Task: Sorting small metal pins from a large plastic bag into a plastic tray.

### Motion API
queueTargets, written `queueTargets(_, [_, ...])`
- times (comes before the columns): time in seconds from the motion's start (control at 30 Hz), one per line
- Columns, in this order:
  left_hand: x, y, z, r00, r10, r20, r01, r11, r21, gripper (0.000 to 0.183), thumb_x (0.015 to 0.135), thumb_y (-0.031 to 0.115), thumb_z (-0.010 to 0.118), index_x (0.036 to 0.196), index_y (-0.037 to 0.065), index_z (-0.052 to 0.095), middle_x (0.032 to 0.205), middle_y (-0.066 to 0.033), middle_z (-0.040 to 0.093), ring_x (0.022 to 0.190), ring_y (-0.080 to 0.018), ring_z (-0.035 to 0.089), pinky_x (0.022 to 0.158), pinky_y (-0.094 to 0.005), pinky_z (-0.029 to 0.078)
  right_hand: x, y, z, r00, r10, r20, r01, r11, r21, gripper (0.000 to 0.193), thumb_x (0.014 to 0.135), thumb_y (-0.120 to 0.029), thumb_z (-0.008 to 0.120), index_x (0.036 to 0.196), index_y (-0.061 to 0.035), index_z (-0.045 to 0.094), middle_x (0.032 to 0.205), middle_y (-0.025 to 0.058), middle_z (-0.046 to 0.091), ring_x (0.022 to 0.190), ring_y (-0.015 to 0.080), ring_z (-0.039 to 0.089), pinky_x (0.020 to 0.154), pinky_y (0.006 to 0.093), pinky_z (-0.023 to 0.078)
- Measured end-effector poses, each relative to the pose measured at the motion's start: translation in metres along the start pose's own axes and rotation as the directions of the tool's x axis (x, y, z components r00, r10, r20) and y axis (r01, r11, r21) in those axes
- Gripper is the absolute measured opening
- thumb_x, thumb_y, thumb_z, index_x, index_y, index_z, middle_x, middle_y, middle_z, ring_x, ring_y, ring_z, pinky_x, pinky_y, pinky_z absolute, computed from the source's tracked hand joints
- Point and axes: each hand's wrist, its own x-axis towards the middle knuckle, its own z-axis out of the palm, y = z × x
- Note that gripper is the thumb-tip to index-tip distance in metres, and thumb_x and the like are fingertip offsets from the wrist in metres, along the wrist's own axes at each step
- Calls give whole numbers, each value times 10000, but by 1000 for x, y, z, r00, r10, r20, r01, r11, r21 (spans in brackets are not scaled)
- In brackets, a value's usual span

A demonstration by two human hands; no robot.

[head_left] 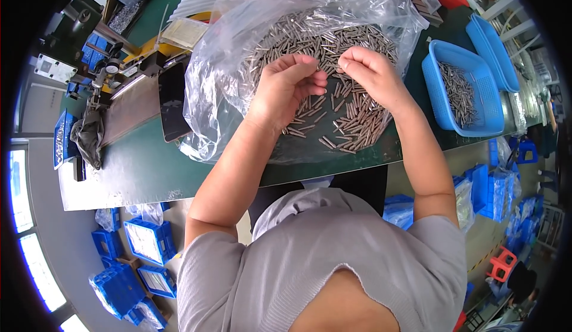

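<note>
A big heap of small slim metal pins (360, 114) lies on a clear plastic bag (217, 78) spread over the green table. Above the heap, my left hand (287, 84) is closed, its thumb pressed toward the index finger and the other fingers curled. Close beside it on the right, my right hand (374, 77) pinches with thumb and index finger. Whatever either pinch holds is too small or hidden to make out. The two hands face each other with a narrow gap between them.
Right of the bag stands a blue plastic basket (434, 93) holding more pins, with another blue basket (491, 52) behind it. A dark tablet-like panel (173, 102) and a metal measuring fixture (112, 67) are on the left. The green table's (238, 177) front edge runs before my body.
</note>
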Motion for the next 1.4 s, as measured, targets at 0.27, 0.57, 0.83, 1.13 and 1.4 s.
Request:
queueTargets(0.27, [0,-4,0,999,-21,46,15,992,124,105,867,71,529,925,-11,560,791,-118,627,706,-183,625,646,-291,536,-4,-14,-1,989,101,106,-79,978,-195,119,860,-113,547,850,1,581,718,-31,552,682,37,470,620,203,399])
queueTargets(0.57, [-1,-5,4,999,-11,37,9,999,41,99,843,52,554,893,-34,559,796,-136,625,706,-203,629,656,-305,544,-4,-9,16,999,-39,0,39,996,-80,150,825,-168,635,822,-21,610,676,18,602,633,64,542,586,220,436])
queueTargets(0.83, [0,1,1,989,98,-112,-97,995,15,83,848,41,528,884,-28,556,815,-157,627,714,-228,629,668,-314,541,4,-8,-6,966,258,30,-213,719,661,93,854,-140,530,881,-57,564,703,-19,508,531,23,416,456,165,318])
queueTargets(1.13, [0,1,-2,963,184,-196,-190,982,-14,85,847,35,524,901,-26,544,819,-157,618,738,-226,622,679,-321,537,-1,-10,28,990,45,135,26,877,-481,132,738,-168,651,843,-87,643,784,91,637,670,238,624,587,333,478])
queueTargets(1.4, [2,0,-2,971,165,-173,-169,985,-11,78,848,41,529,897,-17,542,816,-152,619,731,-221,621,672,-322,532,-3,1,29,965,-222,137,253,667,-701,127,792,-182,604,824,-63,575,729,112,609,662,298,609,567,386,480])
